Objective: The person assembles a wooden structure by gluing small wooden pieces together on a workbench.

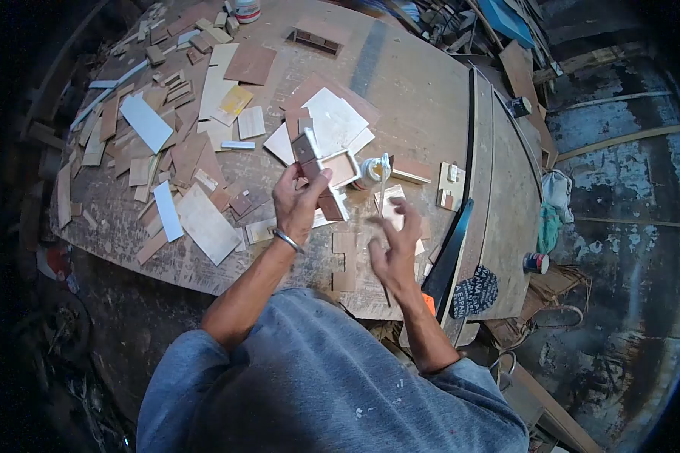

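My left hand (pixel 298 200) grips a small wooden box (pixel 338 167) with pale edges and brown sides, tilted above the bench. To its right, my right hand (pixel 397 245) holds a thin stick (pixel 383 189) upright between its fingers. White paste, which looks like glue, covers the stick's top end. Close behind the stick stands an open tub (pixel 369 173) with white on its rim. Below the hands lies a notched wooden piece (pixel 344 262). Pale flat panels (pixel 332 117) are stacked beyond the box.
Wood offcuts (pixel 196 151) cover the bench's left side. A handsaw (pixel 452 249) with an orange handle and a dark printed cloth item (pixel 476 292) lie at the right. A small wooden tray-like piece (pixel 315 41) sits at the back. Another can (pixel 536 263) stands off the right edge.
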Tool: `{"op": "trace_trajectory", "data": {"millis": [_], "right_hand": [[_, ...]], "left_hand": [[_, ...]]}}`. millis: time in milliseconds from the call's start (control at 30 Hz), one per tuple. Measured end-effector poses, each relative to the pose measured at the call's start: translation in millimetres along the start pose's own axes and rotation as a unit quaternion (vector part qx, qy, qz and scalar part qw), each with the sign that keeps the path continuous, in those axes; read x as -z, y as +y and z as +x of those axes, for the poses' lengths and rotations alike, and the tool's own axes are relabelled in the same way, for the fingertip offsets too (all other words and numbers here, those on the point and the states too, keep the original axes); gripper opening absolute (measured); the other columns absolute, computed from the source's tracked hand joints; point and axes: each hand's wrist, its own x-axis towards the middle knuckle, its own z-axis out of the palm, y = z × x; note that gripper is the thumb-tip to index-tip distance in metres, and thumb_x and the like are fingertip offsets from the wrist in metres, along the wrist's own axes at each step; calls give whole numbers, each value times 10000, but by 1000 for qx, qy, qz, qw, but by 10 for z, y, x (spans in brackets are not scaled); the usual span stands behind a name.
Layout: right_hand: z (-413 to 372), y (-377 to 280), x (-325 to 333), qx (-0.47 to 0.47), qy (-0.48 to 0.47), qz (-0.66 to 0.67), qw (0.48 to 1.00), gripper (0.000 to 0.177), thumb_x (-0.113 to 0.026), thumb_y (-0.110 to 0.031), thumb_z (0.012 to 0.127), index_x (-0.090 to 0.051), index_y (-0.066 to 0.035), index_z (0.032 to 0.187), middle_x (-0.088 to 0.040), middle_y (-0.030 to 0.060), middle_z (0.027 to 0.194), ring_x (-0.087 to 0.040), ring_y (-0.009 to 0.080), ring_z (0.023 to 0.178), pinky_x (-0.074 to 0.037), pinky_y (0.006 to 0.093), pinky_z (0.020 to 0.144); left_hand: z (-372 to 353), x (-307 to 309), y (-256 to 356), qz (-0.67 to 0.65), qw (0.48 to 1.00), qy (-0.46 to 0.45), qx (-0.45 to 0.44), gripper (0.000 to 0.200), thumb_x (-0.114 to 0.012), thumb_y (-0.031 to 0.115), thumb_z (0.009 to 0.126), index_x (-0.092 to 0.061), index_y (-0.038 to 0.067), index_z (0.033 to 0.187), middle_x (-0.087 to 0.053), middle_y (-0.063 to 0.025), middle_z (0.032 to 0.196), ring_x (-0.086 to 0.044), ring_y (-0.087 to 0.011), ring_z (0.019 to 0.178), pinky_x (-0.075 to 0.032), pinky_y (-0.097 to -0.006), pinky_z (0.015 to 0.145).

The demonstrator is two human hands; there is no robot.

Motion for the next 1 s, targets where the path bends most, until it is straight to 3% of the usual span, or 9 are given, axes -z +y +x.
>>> {"op": "trace_trajectory", "data": {"millis": [133, 233, 400, 500, 700, 867, 967, 1000], "right_hand": [[302, 1035, -487, -85, 83, -42, 992, 428, -686, -176, 871, -670, -159, 1298, -490, 221, 1376, -452, 407, 1273, -321, 547, 1072], [598, 1326, -635, -104, 26, -117, 987, 433, -671, -248, 920, -654, -195, 1350, -495, 223, 1356, -452, 405, 1274, -337, 551, 1057], [793, 1631, -809, -115, -44, -143, 982, 516, -697, -339, 890, -630, -223, 1388, -477, 176, 1374, -460, 380, 1265, -328, 604, 1005], [786, 1721, -883, -128, -51, -114, 984, 472, -717, -292, 873, -671, -207, 1336, -505, 163, 1323, -474, 376, 1242, -338, 598, 1000], [788, 1722, -969, -136, 25, -53, 989, 332, -782, -204, 797, -770, -129, 1121, -540, 152, 1266, -530, 356, 1159, -408, 501, 1006], [784, 1530, -916, -72, 41, -75, 994, 430, -780, -162, 775, -703, -132, 1197, -526, 172, 1300, -523, 374, 1175, -401, 519, 1000], [732, 894, -535, 29, 53, -14, 998, 509, -778, -137, 778, -677, -178, 1275, -513, 172, 1349, -490, 369, 1232, -362, 521, 1015], [685, 546, -371, 55, 36, -11, 998, 536, -773, -123, 783, -671, -202, 1303, -508, 163, 1366, -468, 369, 1258, -345, 515, 1016]], "left_hand": [[120, 78, 84, -34, 997, 26, 64, 416, -790, 234, 876, -617, -38, 1140, -679, -105, 1032, -685, -163, 887, -574, -289, 751], [187, 106, 95, -52, 994, 28, 91, 412, -772, 214, 897, -595, -35, 1172, -658, -110, 1062, -695, -188, 908, -614, -329, 741], [301, 104, 60, -70, 992, 39, 102, 420, -773, 211, 895, -590, -33, 1183, -650, -112, 1080, -696, -189, 910, -613, -328, 749], [349, 70, 54, -79, 989, 28, 119, 442, -779, 215, 891, -583, -34, 1201, -648, -113, 1087, -696, -197, 924, -614, -340, 759], [393, -31, 56, -92, 988, 19, 124, 467, -790, 227, 881, -579, -34, 1207, -643, -109, 1099, -692, -201, 956, -613, -356, 786], [427, -83, 27, -103, 989, 40, 102, 430, -800, 226, 866, -607, -25, 1157, -645, -93, 1082, -672, -177, 920, -597, -338, 779], [409, -74, 74, -79, 991, 46, 100, 499, -768, 269, 900, -580, -15, 1264, -632, -113, 1184, -639, -216, 1081, -570, -419, 896], [411, -116, 89, -102, 990, 70, 62, 421, -800, 237, 869, -615, -20, 1148, -649, -85, 1063, -664, -163, 925, -577, -317, 784]]}}
